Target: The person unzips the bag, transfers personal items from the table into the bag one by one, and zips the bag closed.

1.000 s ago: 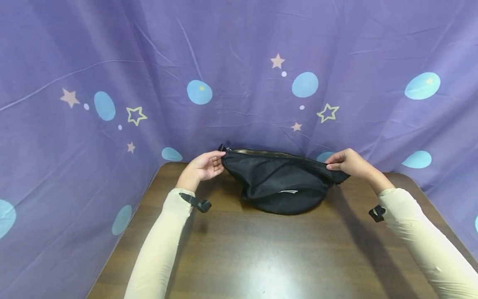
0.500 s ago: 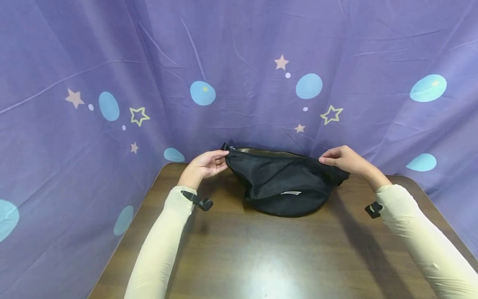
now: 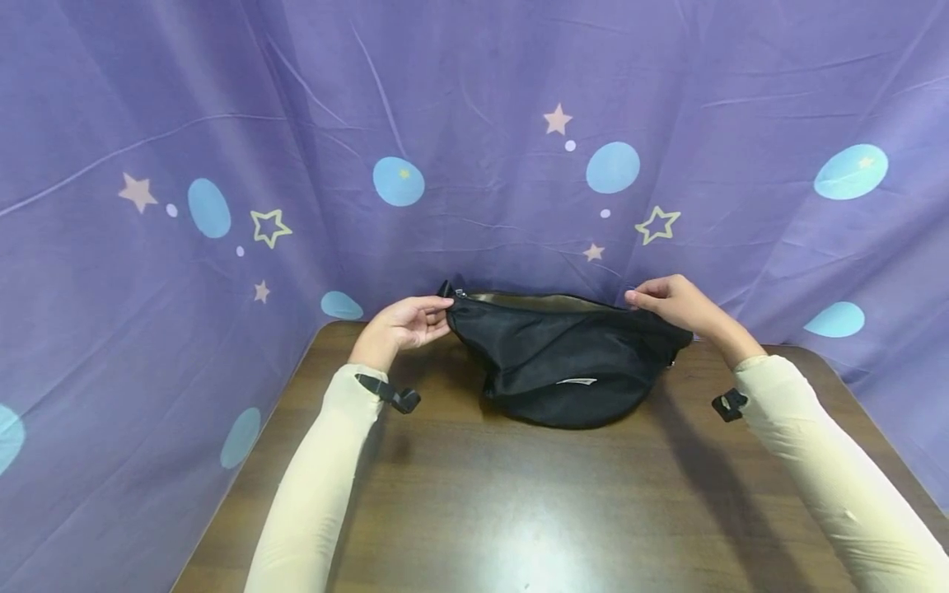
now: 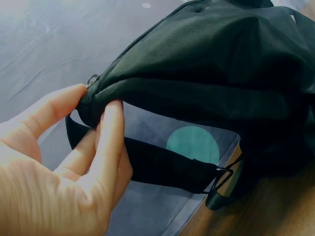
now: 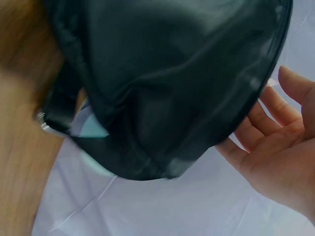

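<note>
Head overview; wrist close-ups of bag [image 3: 563, 362]

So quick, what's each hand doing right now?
Left hand: pinches the left end of the black bag.
Right hand: pinches the bag's top edge near its right end.

You've got long cream sleeves on both arms, snug fit, running to the wrists: left sleeve [image 3: 315, 486] lower left of frame, right sleeve [image 3: 830, 478] lower right. Each wrist has a black strap w/ small buckle: left strap [image 3: 389, 394], right strap [image 3: 728, 404]. Both hands bare, no gloves or rings visible.
</note>
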`<action>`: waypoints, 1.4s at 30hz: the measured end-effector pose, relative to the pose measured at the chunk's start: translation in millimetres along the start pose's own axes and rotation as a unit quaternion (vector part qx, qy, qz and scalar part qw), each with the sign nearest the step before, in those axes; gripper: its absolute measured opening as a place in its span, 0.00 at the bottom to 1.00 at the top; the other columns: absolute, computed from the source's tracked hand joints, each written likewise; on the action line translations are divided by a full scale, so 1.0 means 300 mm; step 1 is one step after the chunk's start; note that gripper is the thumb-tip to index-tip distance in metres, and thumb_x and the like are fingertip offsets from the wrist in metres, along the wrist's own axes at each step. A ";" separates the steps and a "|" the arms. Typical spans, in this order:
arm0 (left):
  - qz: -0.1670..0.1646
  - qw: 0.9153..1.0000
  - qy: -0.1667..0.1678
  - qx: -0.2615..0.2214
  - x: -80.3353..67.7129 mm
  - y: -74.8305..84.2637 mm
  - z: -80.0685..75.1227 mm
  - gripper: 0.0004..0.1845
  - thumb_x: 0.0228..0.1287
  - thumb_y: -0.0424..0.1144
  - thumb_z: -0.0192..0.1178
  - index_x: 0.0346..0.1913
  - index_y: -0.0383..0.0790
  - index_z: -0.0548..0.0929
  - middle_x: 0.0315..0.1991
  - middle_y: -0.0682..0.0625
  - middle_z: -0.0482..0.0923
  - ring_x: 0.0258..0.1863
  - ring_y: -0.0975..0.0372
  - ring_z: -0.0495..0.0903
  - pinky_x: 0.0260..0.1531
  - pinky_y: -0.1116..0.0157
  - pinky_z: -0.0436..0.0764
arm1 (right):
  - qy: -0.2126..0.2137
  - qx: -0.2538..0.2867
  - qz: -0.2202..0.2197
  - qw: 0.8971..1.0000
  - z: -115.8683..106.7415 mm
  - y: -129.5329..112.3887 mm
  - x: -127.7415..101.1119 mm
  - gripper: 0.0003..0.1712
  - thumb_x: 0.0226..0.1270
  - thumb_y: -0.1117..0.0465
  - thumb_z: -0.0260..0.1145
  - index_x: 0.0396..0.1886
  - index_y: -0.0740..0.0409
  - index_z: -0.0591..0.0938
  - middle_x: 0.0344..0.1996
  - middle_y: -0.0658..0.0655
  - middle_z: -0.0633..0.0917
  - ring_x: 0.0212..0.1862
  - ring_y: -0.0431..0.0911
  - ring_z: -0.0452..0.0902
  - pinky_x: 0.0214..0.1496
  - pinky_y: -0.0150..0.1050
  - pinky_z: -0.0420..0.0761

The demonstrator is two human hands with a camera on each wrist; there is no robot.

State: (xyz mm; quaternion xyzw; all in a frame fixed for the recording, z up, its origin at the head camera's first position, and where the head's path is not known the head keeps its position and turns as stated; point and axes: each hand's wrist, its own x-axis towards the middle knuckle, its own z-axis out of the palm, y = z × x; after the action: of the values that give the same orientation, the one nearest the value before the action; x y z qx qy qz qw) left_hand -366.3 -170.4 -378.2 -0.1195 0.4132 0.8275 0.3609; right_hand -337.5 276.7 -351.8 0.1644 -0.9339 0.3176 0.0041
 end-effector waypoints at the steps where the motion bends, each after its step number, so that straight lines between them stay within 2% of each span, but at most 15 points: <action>1: 0.001 1.000 -0.001 0.001 0.000 -0.001 0.001 0.19 0.79 0.28 0.47 0.30 0.33 0.85 0.30 0.44 0.86 0.32 0.58 0.87 0.38 0.64 0.90 | 0.004 0.005 -0.004 1.000 0.000 -0.011 0.008 0.18 0.77 0.54 0.63 0.41 0.65 0.89 0.36 0.60 0.90 0.38 0.39 0.80 0.41 0.26 0.75; 5: 0.000 1.000 -0.007 0.008 0.005 -0.008 0.006 0.17 0.77 0.27 0.50 0.30 0.33 0.85 0.30 0.45 0.86 0.32 0.58 0.87 0.38 0.64 0.89 | 0.009 0.049 -0.024 0.998 0.009 -0.075 0.046 0.16 0.76 0.57 0.64 0.42 0.67 0.88 0.35 0.61 0.91 0.38 0.38 0.84 0.41 0.24 0.78; 9: -0.004 1.000 -0.012 0.019 0.011 -0.013 0.009 0.14 0.75 0.26 0.53 0.30 0.33 0.84 0.30 0.45 0.86 0.32 0.58 0.87 0.37 0.64 0.89 | -0.009 0.138 -0.027 0.990 0.034 -0.162 0.092 0.17 0.76 0.59 0.64 0.49 0.72 0.85 0.34 0.52 0.91 0.39 0.37 0.87 0.45 0.28 0.84; 11: 0.000 0.999 -0.011 0.031 0.010 -0.013 0.015 0.14 0.75 0.27 0.54 0.30 0.34 0.84 0.30 0.45 0.87 0.32 0.58 0.87 0.37 0.64 0.89 | -0.026 0.201 -0.018 0.979 0.051 -0.211 0.119 0.19 0.76 0.60 0.63 0.53 0.74 0.83 0.33 0.48 0.90 0.39 0.37 0.87 0.48 0.31 0.86; 12: 0.002 0.999 -0.008 0.037 0.007 -0.012 0.018 0.12 0.73 0.26 0.56 0.30 0.34 0.84 0.30 0.45 0.87 0.32 0.58 0.87 0.37 0.65 0.89 | -0.035 0.233 -0.011 0.972 0.058 -0.238 0.134 0.20 0.77 0.60 0.62 0.55 0.75 0.81 0.34 0.49 0.91 0.39 0.37 0.87 0.50 0.34 0.87; 15: 0.011 0.998 0.001 0.058 -0.001 -0.004 0.027 0.13 0.74 0.27 0.55 0.30 0.35 0.85 0.31 0.46 0.87 0.32 0.59 0.87 0.37 0.65 0.89 | -0.072 0.325 0.009 0.943 0.079 -0.317 0.177 0.22 0.79 0.63 0.59 0.60 0.79 0.76 0.38 0.53 0.91 0.41 0.40 0.89 0.52 0.37 0.88; 18: 0.016 0.997 0.012 0.072 -0.007 0.003 0.035 0.14 0.74 0.27 0.55 0.30 0.36 0.85 0.30 0.47 0.87 0.32 0.59 0.87 0.36 0.65 0.89 | -0.109 0.376 0.036 0.919 0.095 -0.390 0.214 0.23 0.80 0.64 0.55 0.64 0.79 0.73 0.39 0.56 0.90 0.42 0.43 0.89 0.53 0.40 0.88; 19: 0.017 0.997 0.016 0.077 -0.007 0.005 0.037 0.15 0.75 0.27 0.53 0.30 0.37 0.86 0.30 0.47 0.87 0.32 0.59 0.87 0.36 0.66 0.89 | -0.121 0.387 0.045 0.913 0.102 -0.410 0.226 0.23 0.81 0.65 0.54 0.64 0.79 0.72 0.37 0.54 0.90 0.42 0.43 0.89 0.52 0.39 0.88; 21: 0.021 0.995 0.027 0.089 -0.007 0.007 0.045 0.13 0.73 0.27 0.56 0.30 0.37 0.85 0.30 0.48 0.87 0.31 0.60 0.87 0.35 0.66 0.89 | -0.141 0.403 0.060 0.902 0.117 -0.445 0.248 0.22 0.81 0.66 0.53 0.65 0.79 0.71 0.35 0.53 0.90 0.40 0.42 0.89 0.53 0.41 0.88; 25: 0.034 0.990 0.047 0.126 -0.001 0.011 0.064 0.05 0.66 0.28 0.65 0.31 0.36 0.86 0.30 0.49 0.87 0.31 0.61 0.86 0.34 0.67 0.88 | -0.160 0.408 0.097 0.894 0.148 -0.501 0.280 0.21 0.81 0.66 0.53 0.65 0.77 0.72 0.36 0.56 0.90 0.39 0.43 0.89 0.58 0.45 0.86; 27: 0.043 0.986 0.052 0.150 0.003 0.011 0.074 0.05 0.65 0.28 0.66 0.31 0.38 0.86 0.30 0.50 0.86 0.31 0.61 0.85 0.34 0.68 0.88 | -0.163 0.410 0.116 0.890 0.166 -0.521 0.292 0.21 0.80 0.66 0.55 0.65 0.76 0.73 0.37 0.58 0.90 0.39 0.44 0.89 0.62 0.48 0.84; 32: 0.052 0.974 0.057 0.212 0.008 0.006 0.094 0.16 0.72 0.29 0.56 0.26 0.44 0.85 0.29 0.53 0.85 0.32 0.64 0.84 0.35 0.70 0.86 | -0.173 0.412 0.154 0.881 0.223 -0.547 0.321 0.17 0.78 0.68 0.57 0.59 0.76 0.77 0.34 0.60 0.89 0.37 0.45 0.88 0.63 0.48 0.83; 35: 0.046 0.970 0.065 0.230 0.010 0.006 0.104 0.17 0.73 0.29 0.54 0.25 0.45 0.84 0.29 0.53 0.84 0.33 0.64 0.83 0.35 0.70 0.86 | -0.175 0.417 0.168 0.876 0.252 -0.556 0.337 0.13 0.76 0.69 0.59 0.53 0.75 0.78 0.28 0.59 0.88 0.33 0.45 0.87 0.61 0.47 0.85; 38: 0.047 0.966 0.072 0.244 0.010 0.009 0.114 0.15 0.72 0.30 0.55 0.26 0.45 0.83 0.30 0.54 0.84 0.33 0.64 0.83 0.35 0.70 0.86 | -0.166 0.413 0.177 0.878 0.274 -0.566 0.347 0.08 0.74 0.70 0.62 0.46 0.72 0.79 0.25 0.56 0.86 0.30 0.43 0.85 0.58 0.44 0.86; 42: 0.054 0.961 0.070 0.263 0.006 0.013 0.123 0.13 0.70 0.31 0.58 0.26 0.45 0.83 0.30 0.54 0.83 0.33 0.64 0.82 0.35 0.70 0.85 | -0.155 0.389 0.188 0.888 0.298 -0.578 0.349 0.03 0.70 0.69 0.66 0.38 0.66 0.81 0.24 0.53 0.84 0.28 0.42 0.84 0.53 0.40 0.88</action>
State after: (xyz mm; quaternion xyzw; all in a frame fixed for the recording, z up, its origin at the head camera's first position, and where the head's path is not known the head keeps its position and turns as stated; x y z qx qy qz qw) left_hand -366.5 -142.6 -353.4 -0.0557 0.6461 0.6978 0.3041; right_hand -374.3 62.6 -308.7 0.0210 -0.7373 0.6210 -0.2650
